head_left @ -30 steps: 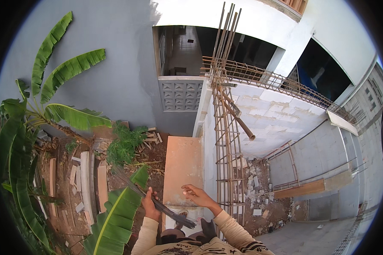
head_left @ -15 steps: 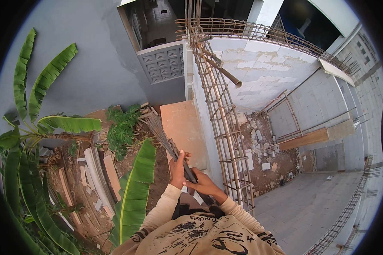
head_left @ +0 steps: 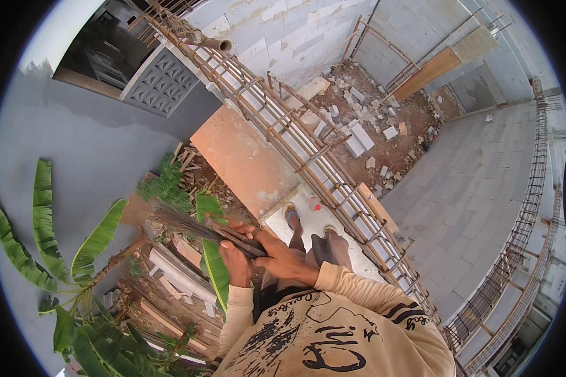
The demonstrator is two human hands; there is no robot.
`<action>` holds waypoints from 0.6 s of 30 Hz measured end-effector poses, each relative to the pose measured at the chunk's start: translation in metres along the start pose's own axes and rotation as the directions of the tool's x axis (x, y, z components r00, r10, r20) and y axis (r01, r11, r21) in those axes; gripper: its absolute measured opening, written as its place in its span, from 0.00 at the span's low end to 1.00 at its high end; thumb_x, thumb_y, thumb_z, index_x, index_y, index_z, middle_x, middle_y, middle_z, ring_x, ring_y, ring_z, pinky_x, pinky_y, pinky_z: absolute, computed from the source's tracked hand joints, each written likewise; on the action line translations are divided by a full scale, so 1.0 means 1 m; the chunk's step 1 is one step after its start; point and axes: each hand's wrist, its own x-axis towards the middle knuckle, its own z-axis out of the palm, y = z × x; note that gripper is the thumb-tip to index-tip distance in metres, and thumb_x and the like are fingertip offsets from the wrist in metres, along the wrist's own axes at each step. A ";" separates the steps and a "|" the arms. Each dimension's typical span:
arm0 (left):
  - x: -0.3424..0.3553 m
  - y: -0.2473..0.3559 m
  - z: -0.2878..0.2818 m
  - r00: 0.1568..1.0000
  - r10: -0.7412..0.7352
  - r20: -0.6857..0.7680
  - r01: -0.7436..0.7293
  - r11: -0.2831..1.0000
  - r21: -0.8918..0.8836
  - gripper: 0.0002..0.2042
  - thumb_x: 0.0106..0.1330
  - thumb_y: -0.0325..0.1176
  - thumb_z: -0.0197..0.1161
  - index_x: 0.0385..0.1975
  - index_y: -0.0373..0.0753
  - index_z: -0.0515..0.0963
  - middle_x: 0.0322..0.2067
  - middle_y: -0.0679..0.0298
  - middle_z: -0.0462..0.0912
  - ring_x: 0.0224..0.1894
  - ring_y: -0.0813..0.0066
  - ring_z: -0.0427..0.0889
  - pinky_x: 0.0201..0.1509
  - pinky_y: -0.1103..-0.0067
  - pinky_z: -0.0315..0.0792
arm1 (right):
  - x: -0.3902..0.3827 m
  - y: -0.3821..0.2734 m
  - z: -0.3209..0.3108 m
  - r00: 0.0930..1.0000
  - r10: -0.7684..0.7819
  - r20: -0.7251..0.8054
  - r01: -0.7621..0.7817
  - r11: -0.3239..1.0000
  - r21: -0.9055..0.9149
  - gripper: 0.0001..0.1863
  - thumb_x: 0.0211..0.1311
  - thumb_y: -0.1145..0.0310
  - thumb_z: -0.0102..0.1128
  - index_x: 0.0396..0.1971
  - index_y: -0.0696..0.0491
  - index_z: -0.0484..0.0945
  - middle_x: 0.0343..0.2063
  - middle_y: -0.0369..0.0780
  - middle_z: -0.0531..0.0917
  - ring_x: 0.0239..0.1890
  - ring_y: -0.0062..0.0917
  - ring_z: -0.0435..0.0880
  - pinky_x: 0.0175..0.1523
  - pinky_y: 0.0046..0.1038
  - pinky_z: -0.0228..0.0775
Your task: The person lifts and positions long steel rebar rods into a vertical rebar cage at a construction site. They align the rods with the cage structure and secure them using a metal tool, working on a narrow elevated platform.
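Note:
A bundle of thin dark rods (head_left: 188,224) lies across both my hands, its strands spreading toward the far left, where the tip is smeared by motion. My left hand (head_left: 238,265) closes on it from below, thumb raised alongside. Over the thicker end, my right hand (head_left: 284,256) grips close beside the left, its fingers partly hidden. A dark flat piece (head_left: 324,249) shows between my legs; whether it belongs to the bundle I cannot tell.
I stand in sandals on a pale ledge (head_left: 365,267). A rebar cage (head_left: 305,147) runs along the block wall at my right. An orange-brown board (head_left: 242,160) lies ahead. Banana leaves (head_left: 100,235) and planks (head_left: 176,276) are down left. Rubble (head_left: 383,129) covers the ground beyond the wall.
My view has turned to the right and tilted down, bringing my feet into sight. The bundle has swung from pointing ahead to pointing far left, with both hands still on it.

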 end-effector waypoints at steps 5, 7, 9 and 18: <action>0.005 0.010 0.008 0.992 -0.108 -0.070 0.088 0.966 -0.244 0.30 0.73 0.61 0.46 0.46 0.34 0.72 0.36 0.55 0.83 0.31 0.74 0.73 0.37 0.77 0.71 | -0.001 -0.007 -0.014 0.995 -0.102 -0.022 0.103 0.992 0.070 0.14 0.53 0.71 0.63 0.38 0.61 0.76 0.30 0.46 0.79 0.34 0.36 0.78 0.42 0.35 0.69; 0.009 0.012 0.010 0.996 -0.067 -0.054 0.044 0.935 -0.353 0.25 0.76 0.57 0.45 0.42 0.37 0.73 0.36 0.53 0.82 0.28 0.76 0.70 0.34 0.78 0.69 | -0.006 -0.018 -0.019 0.970 -0.167 -0.174 0.192 0.972 0.138 0.12 0.56 0.70 0.63 0.39 0.59 0.78 0.27 0.41 0.78 0.31 0.29 0.77 0.40 0.33 0.69; 0.012 0.014 0.007 0.994 -0.092 -0.065 0.057 0.907 -0.416 0.24 0.76 0.57 0.45 0.40 0.38 0.73 0.34 0.54 0.82 0.28 0.76 0.69 0.33 0.79 0.67 | -0.011 -0.030 -0.030 0.962 -0.136 -0.237 0.176 0.972 0.157 0.13 0.60 0.68 0.65 0.43 0.58 0.81 0.25 0.34 0.78 0.28 0.19 0.74 0.38 0.28 0.68; 0.008 0.019 0.024 0.972 -0.028 0.232 0.148 0.845 -0.513 0.22 0.76 0.55 0.46 0.33 0.39 0.71 0.25 0.57 0.77 0.24 0.75 0.66 0.32 0.78 0.63 | -0.001 -0.010 -0.074 0.999 -0.018 0.044 0.019 1.000 -0.020 0.21 0.58 0.64 0.70 0.48 0.59 0.79 0.35 0.45 0.84 0.39 0.28 0.82 0.46 0.31 0.71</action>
